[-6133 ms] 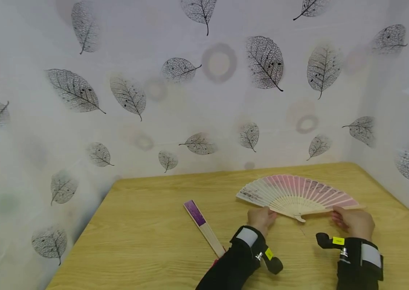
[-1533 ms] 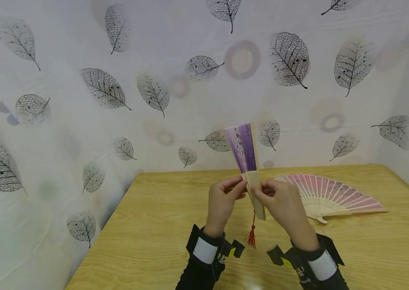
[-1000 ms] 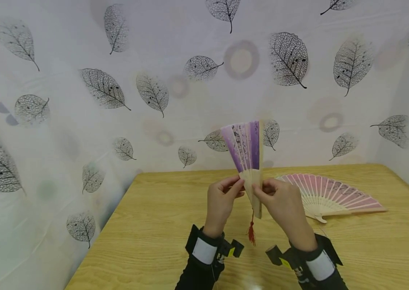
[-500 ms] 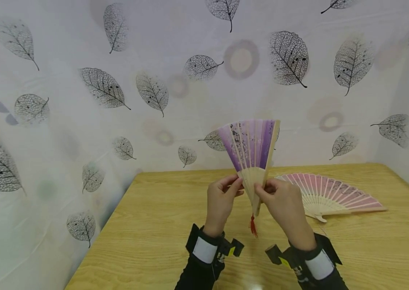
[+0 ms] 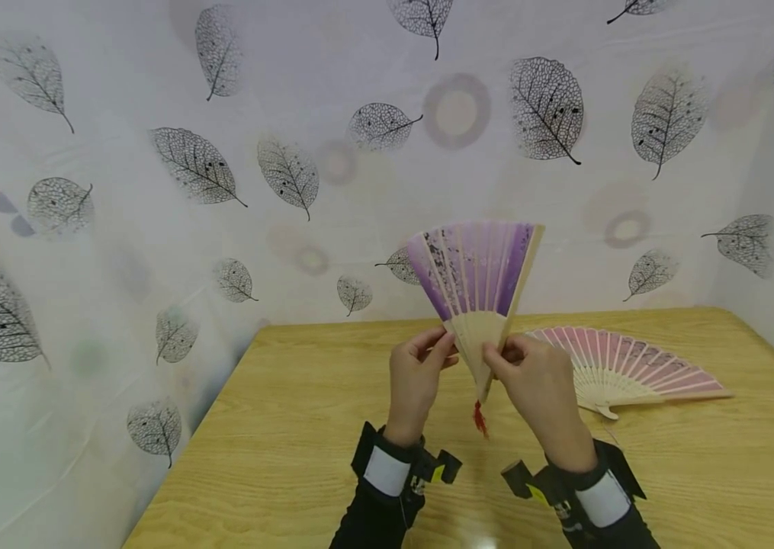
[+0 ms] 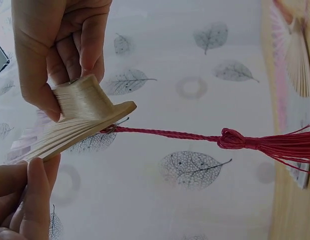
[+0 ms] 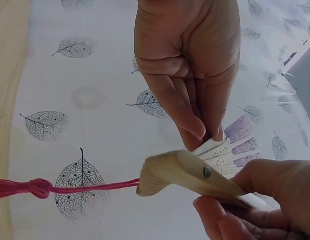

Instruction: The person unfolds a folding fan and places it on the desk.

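A purple folding fan (image 5: 472, 271) is held up off the table, partly spread, its pale ribs meeting at the bottom. My left hand (image 5: 415, 381) pinches its left edge between thumb and fingers. On the right edge, my right hand (image 5: 537, 389) pinches the outer rib with the thumb in front. A red tassel (image 5: 480, 419) hangs below the pivot; in the left wrist view the cord and tassel (image 6: 240, 140) show plainly. The pivot end of the fan (image 7: 190, 172) is close up in the right wrist view, with both hands gripping beyond it.
A pink folding fan (image 5: 634, 370) lies spread on the wooden table (image 5: 304, 427), behind and right of my right hand. A white leaf-printed sheet (image 5: 359, 191) stands along the table's back and sides. Cameras are strapped to both wrists.
Earlier, both hands were at the pink fan while the purple one lay folded on the table. Since then the purple fan has been lifted and its right edge has swung rightward, spreading it wider.
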Demonstrator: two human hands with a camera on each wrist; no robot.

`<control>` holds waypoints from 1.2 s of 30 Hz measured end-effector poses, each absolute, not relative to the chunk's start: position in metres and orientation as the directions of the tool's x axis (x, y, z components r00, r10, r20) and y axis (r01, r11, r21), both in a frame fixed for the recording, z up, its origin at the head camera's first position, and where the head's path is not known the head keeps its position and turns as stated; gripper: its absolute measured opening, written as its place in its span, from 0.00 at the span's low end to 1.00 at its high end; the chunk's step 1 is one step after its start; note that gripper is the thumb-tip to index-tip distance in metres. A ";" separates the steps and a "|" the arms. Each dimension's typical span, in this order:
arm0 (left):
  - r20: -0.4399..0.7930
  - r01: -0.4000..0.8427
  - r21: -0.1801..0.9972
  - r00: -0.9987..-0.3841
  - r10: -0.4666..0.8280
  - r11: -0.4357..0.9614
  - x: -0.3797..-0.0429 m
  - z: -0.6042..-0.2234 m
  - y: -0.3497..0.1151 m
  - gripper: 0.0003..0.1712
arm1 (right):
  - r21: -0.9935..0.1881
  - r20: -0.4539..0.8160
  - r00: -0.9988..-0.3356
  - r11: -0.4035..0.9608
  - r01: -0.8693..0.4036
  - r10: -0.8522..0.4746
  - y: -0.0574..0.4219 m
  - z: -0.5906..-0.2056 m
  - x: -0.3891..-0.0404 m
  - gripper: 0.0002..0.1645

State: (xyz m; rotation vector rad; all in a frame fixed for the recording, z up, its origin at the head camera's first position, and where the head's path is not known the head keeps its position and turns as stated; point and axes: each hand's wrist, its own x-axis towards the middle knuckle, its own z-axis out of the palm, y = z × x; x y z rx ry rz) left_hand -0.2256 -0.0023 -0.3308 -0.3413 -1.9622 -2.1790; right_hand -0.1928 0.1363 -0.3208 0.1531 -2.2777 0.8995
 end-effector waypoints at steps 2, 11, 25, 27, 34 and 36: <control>0.291 0.289 0.951 -0.957 0.004 -0.113 -0.225 -0.330 -0.003 0.14 | -0.568 0.628 -0.766 0.753 -0.330 0.138 0.136 -0.320 -0.193 0.11; 0.305 0.302 0.946 -0.952 0.011 -0.120 -0.225 -0.331 -0.003 0.13 | -0.580 0.624 -0.769 0.742 -0.336 0.140 0.137 -0.320 -0.192 0.10; 0.287 0.285 0.944 -0.958 -0.013 -0.167 -0.224 -0.329 -0.003 0.13 | -0.602 0.644 -0.742 0.721 -0.342 0.185 0.135 -0.319 -0.190 0.11; 0.293 0.290 0.942 -0.956 -0.011 -0.169 -0.224 -0.329 -0.003 0.13 | -0.613 0.635 -0.746 0.717 -0.332 0.198 0.135 -0.319 -0.189 0.11; 0.289 0.287 0.946 -0.957 -0.014 -0.149 -0.224 -0.328 -0.004 0.13 | -0.656 0.592 -0.769 0.698 -0.286 0.241 0.136 -0.317 -0.188 0.12; 0.289 0.287 0.946 -0.957 -0.012 -0.150 -0.223 -0.327 -0.005 0.13 | -0.665 0.582 -0.777 0.691 -0.284 0.240 0.137 -0.317 -0.189 0.13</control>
